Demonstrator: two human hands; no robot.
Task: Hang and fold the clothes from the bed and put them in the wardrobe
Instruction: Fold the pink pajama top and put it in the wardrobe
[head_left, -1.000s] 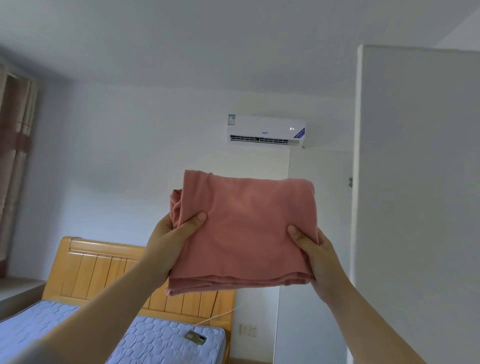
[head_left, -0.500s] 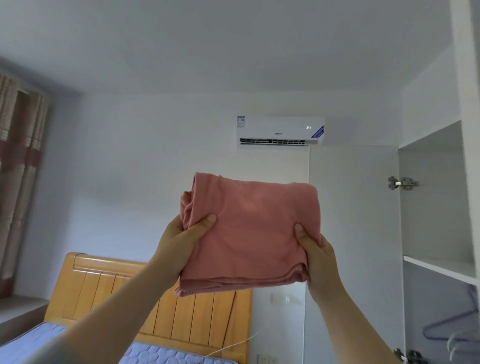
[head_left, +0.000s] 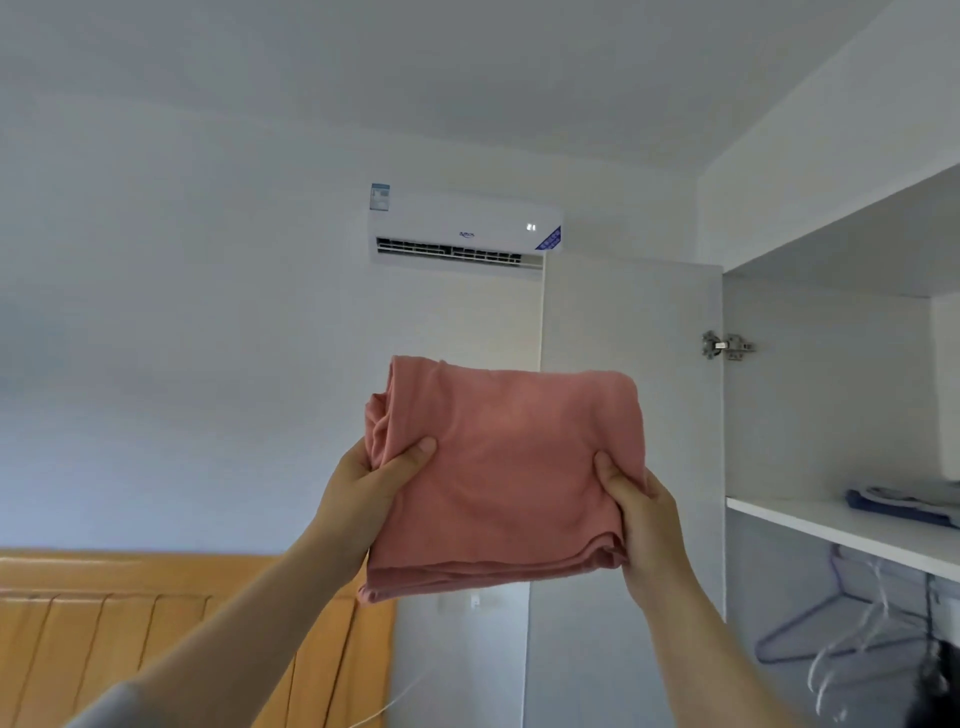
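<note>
Head view. A folded pink garment (head_left: 509, 467) is held up in the air at the centre of the frame, clear of every surface, between both hands. The left hand (head_left: 374, 483) grips its left edge, thumb pressed on the upper face and fingers curled out of sight beneath. The right hand (head_left: 639, 519) grips the right edge in the same way, thumb on top and fingers hidden below. The garment forms a flat, roughly rectangular stack, near edge lowest, with its long axis running left to right between the two hands.

The open wardrobe (head_left: 821, 389) stands to the right of the garment. Its shelf (head_left: 810, 525) lies about level with the lower half of the stack and apart from it, so the right hand is the nearer of the two to the opening. A folded blue item (head_left: 904, 501) already rests on the far right part of the shelf; bare shelf shows between it and the near left end. Hangers (head_left: 841, 623) hang below the shelf. The wardrobe door (head_left: 623, 322) stands open behind the garment.

Judgement: the step in hand is placing the stack on the shelf. The move calls for travel to the right, right edge leading, kept level so that the layers do not slide apart. An air conditioner (head_left: 462, 231) is on the far wall; a wooden headboard (head_left: 156, 623) is at lower left.
</note>
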